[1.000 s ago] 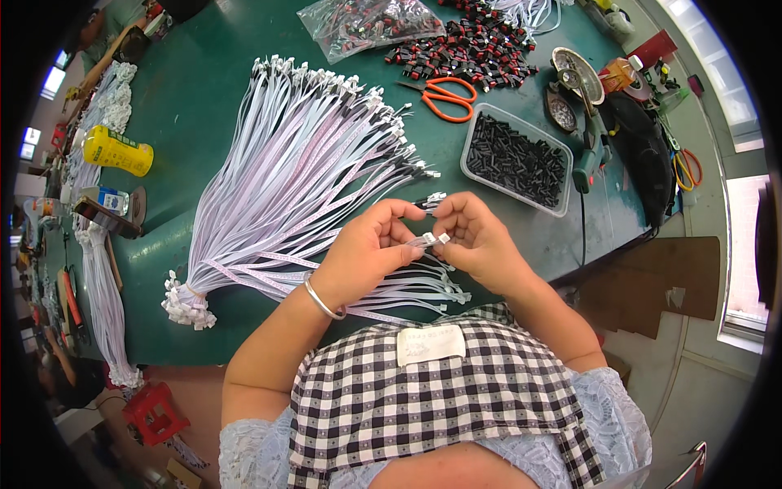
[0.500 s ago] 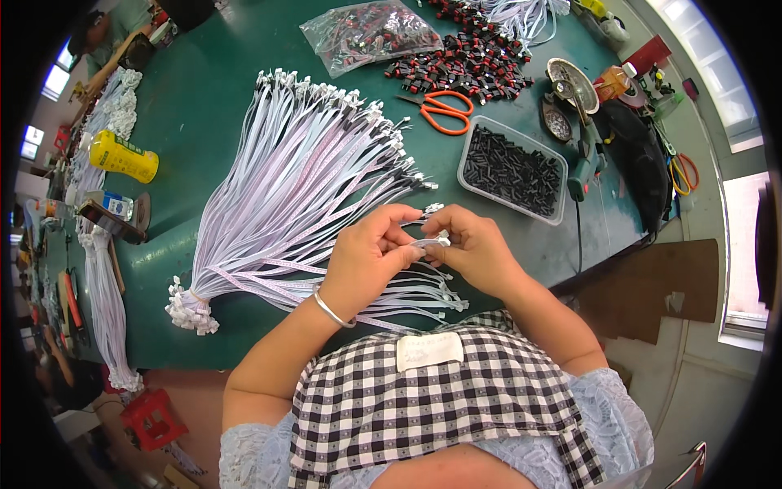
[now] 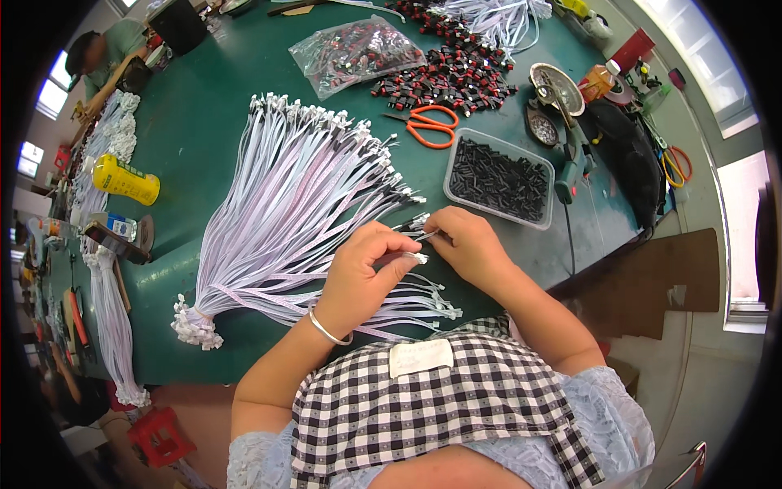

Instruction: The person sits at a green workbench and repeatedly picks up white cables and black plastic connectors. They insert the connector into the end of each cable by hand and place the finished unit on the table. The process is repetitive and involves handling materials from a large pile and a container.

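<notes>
A fanned bundle of flat white ribbon cables [image 3: 277,187], some with pinkish print, lies in front of me with small connectors on its ends. My left hand [image 3: 366,265] is closed in a pinch on one ribbon cable, whose white connector end [image 3: 419,257] pokes out past the thumb. Just right of it, my right hand [image 3: 466,240] has thumb and forefinger pressed together by the dark-tipped cable ends; whatever thin piece it pinches is too small to name. A clear plastic tub [image 3: 544,222] of short black tubes [image 3: 501,178] stands beyond my right hand.
Orange-handled scissors [image 3: 432,127] lie behind the tub. Farther back are a clear bag [image 3: 356,53] and a heap of red-and-black parts [image 3: 456,77]. A green hot-air tool [image 3: 570,175] stands right, a yellow bottle [image 3: 125,179] left. Another person [image 3: 114,57] sits far left.
My hands have come slightly apart; before, their fingertips met around the white connector. The right fingers have shifted up toward the dark-tipped cable ends. The whole view has shifted a little.
</notes>
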The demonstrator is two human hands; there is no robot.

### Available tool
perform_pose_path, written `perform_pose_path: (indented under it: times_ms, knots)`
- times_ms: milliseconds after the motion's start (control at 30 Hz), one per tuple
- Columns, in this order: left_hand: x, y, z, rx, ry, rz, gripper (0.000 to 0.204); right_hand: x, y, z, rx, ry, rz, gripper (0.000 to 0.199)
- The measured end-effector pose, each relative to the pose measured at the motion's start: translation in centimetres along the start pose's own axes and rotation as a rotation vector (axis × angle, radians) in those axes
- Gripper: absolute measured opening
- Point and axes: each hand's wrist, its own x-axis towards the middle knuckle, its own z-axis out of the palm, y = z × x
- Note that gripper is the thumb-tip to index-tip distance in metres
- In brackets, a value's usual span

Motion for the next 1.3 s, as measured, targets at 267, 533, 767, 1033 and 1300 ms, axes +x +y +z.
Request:
perform_pose_path:
  times_ms: [267, 533, 767, 1033, 1300]
  knots:
    - [1.2, -2.3, 0.0, 0.077, 0.075, -0.038, 0.011, -1.0, -0.6, -0.6, -0.128, -0.050, -0.087, 0.021]
    - [1.7, 0.0, -0.9, 0.504, 0.099, 0.289, 0.015, -2.4, -0.7, -0.8, -0.269, -0.127, -0.192, 0.019]
    - [3.5, -0.4, -2.1, 0.668, 0.038, 0.357, 0.012, -2.5, -0.7, -0.3, -0.329, -0.096, -0.263, 0.026]
    - [8.9, -1.4, -5.4, 0.836, 0.026, 0.217, 0.013, -2.5, -0.8, 0.1, -0.348, -0.058, -0.313, 0.036]
    - [5.9, 3.1, -3.9, 0.163, 0.105, -0.069, 0.015, -2.5, -0.7, -0.3, -0.347, -0.055, -0.336, 0.034]
